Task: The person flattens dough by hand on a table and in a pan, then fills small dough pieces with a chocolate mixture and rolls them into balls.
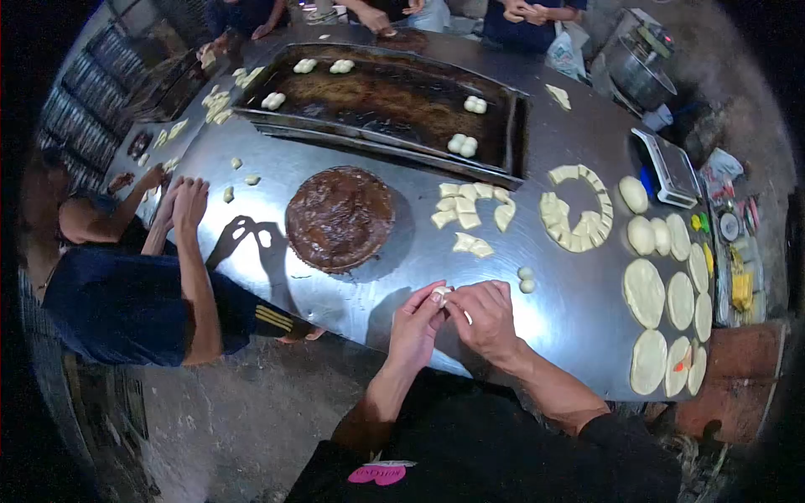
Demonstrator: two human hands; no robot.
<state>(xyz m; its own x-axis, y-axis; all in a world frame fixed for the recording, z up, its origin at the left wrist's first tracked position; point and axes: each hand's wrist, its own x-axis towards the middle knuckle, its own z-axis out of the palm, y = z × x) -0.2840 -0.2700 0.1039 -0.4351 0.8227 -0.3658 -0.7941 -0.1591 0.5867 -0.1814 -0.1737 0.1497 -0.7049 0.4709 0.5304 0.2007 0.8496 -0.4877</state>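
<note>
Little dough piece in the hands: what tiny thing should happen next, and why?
Probably pinch the little dough piece into a ball: the left hand and right hand both touch it, and two smooth dough balls sit nearby.

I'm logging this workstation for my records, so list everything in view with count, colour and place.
Table: 1, silver-grey, centre
Dough piece: 1, white, near edge
Dough balls: 2, pale, right of that piece
Cut dough: many, cream, mid-table and far left
Brown mass: 1, dark brown, left of centre
Tray: 1, dark, far side
Dough clusters: 5, white, on the tray
Flat dough rounds: several, cream, right end
Scale-like device: 1, white-edged, right edge
Metal bowl: 1, silver, far right
Co-workers: at least 4, dark clothes, left and far side
Dim clutter: uncountable, mixed, edges
Own shirt: 1, black, bottom
Left hand: 1, bare, at the dough piece
Right hand: 1, bare, likewise
</note>
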